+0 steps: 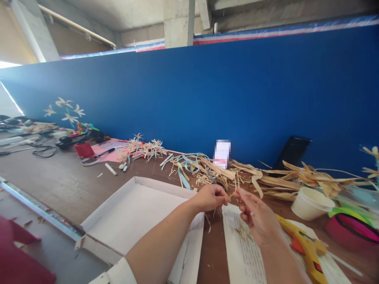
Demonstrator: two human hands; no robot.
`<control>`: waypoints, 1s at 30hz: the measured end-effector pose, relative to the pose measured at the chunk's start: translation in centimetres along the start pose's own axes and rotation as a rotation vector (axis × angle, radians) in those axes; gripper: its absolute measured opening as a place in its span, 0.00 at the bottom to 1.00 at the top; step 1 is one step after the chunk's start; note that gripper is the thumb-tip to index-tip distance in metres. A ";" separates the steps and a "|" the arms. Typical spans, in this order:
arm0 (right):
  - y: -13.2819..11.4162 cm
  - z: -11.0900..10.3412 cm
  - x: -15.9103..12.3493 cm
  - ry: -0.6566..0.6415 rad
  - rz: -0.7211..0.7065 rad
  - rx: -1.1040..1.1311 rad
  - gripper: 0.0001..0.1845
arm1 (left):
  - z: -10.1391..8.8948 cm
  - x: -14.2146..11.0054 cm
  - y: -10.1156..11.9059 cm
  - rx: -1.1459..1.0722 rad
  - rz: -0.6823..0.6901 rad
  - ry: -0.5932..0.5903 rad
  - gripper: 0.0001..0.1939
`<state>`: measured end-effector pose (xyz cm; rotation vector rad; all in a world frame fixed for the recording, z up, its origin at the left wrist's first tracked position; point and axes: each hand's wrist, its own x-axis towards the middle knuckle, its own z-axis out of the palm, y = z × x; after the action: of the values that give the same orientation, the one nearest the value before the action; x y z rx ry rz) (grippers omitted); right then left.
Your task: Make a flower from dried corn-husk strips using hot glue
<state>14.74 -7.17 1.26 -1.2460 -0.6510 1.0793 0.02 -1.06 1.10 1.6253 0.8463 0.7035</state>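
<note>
Both hands meet above the table, close together near the right edge of a white open box point(154, 205). My left hand point(209, 197) is closed, its fingertips pinched on a thin straw-coloured strip of dried husk point(232, 195). Opposite it, the thumb and fingers of my right hand point(254, 213) pinch the same strip, and a pale thin end sticks up above them. The strip is small, so its exact shape is hard to make out. Below the right hand lies a printed sheet point(229, 221) with small husk scraps point(244, 232) on it.
A yellow glue gun point(310, 248) lies right of my right forearm, near a white cup point(312, 203) and a pink round container point(351, 230). Dried husks point(278, 181) and husk flowers point(145, 148) line the blue partition point(177, 94). A black phone-like slab point(293, 152) leans there.
</note>
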 end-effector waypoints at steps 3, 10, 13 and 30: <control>0.6 -0.2 0.4 0.037 -0.069 -0.086 0.22 | 0.0 0.0 0.1 -0.006 -0.008 -0.026 0.09; 1.1 -0.3 0.9 0.055 -0.140 -0.121 0.21 | 0.0 0.1 -0.2 -0.048 -0.007 -0.098 0.15; 1.2 -0.2 1.0 0.055 -0.167 -0.124 0.21 | -0.1 0.0 0.1 -0.078 -0.020 -0.122 0.17; 0.7 0.3 0.5 0.073 -0.248 0.000 0.18 | -0.1 -0.2 0.7 -0.133 -0.039 -0.146 0.18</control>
<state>14.46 -6.63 0.64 -1.1650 -0.7279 0.8250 -0.06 -1.24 1.82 1.5172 0.7095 0.5932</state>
